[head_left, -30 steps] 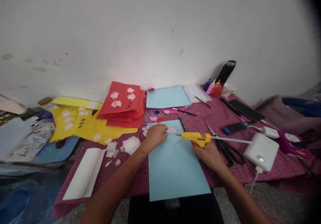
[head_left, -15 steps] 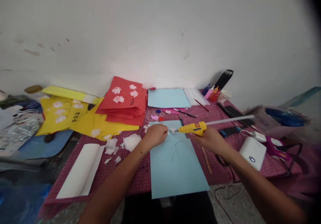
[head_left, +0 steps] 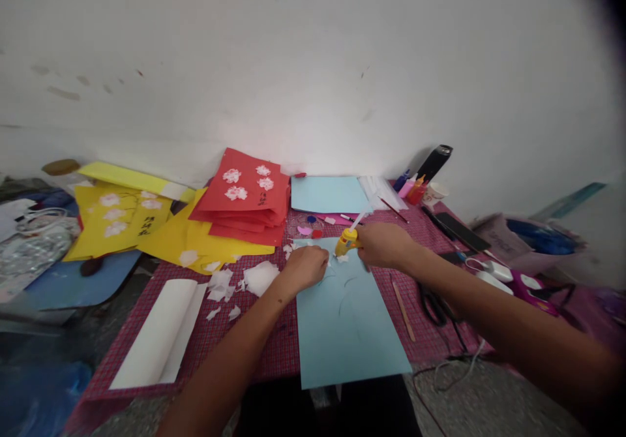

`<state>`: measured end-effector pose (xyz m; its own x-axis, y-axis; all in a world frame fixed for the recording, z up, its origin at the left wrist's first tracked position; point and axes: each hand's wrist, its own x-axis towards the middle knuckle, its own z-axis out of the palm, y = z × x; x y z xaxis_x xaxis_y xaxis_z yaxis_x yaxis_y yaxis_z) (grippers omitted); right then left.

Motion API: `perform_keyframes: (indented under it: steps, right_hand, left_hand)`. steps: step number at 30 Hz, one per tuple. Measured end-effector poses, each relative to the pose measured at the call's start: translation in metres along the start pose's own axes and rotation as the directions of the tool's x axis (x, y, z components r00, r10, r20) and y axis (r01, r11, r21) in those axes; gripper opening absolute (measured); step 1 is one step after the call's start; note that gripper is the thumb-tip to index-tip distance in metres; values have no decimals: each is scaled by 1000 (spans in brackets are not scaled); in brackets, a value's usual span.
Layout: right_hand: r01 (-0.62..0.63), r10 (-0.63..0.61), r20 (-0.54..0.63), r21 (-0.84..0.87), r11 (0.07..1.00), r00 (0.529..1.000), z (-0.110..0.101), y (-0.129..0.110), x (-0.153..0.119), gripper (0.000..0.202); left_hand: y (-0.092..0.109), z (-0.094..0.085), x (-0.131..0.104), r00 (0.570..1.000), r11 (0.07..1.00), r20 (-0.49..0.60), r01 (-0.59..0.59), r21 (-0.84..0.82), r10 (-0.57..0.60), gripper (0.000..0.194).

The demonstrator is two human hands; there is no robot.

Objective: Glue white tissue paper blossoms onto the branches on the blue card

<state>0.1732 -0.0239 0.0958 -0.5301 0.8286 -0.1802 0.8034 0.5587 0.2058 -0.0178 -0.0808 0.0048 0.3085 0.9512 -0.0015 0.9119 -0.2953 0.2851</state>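
A yellow hot glue gun (head_left: 346,241) is held in my right hand (head_left: 384,246), its fingers wrapped round the handle. The gun stands steeply, nozzle down, with a clear glue stick (head_left: 358,220) poking out of its top. Just under the nozzle is a white paper scrap (head_left: 343,259), over the upper part of a light blue sheet (head_left: 355,339). My left hand (head_left: 307,267) is closed at the sheet's upper left; what its fingers pinch is hidden. Thin curved pencil lines run across the sheet below the hands.
Torn white paper (head_left: 261,277) lies left of the sheet, beside a folded white sheet (head_left: 159,332). Red cards (head_left: 244,212) with pale flowers are stacked behind, near yellow sheets (head_left: 210,254). Rightward are a wooden stick (head_left: 403,310), scissors (head_left: 433,306), paint bottles (head_left: 411,188) and a black flask (head_left: 435,163).
My right hand has swung the glue gun from nearly level, pointing left, to steep with its nozzle down. The left hand stays closed in about the same place.
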Motion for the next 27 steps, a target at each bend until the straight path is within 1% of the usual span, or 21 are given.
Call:
perform_keyframes:
  steps: [3, 13, 15, 22, 27]
  right_hand:
    - [16, -16, 16, -16, 1000, 1000, 0, -2, 2, 39]
    - [36, -35, 44, -18, 999, 998, 6, -5, 8, 33]
    - [29, -28, 48, -10, 1000, 998, 7, -4, 9, 33]
    - [50, -50, 6, -6, 999, 999, 10, -1, 7, 34]
    - [49, -48, 34, -24, 999, 998, 11, -1, 8, 35]
  left_hand:
    - [0, 1, 0, 1000, 1000, 4, -7, 3, 7, 25]
    - [-1, 5, 1, 999, 999, -20, -33, 25, 33, 26]
    - [-1, 5, 1, 999, 999, -24, -30, 23, 31, 27]
    - [-1, 7, 2, 1000, 1000, -15, -12, 20, 12, 26]
    - [-2, 8, 2, 1000, 1000, -9, -6, 26, 6, 27]
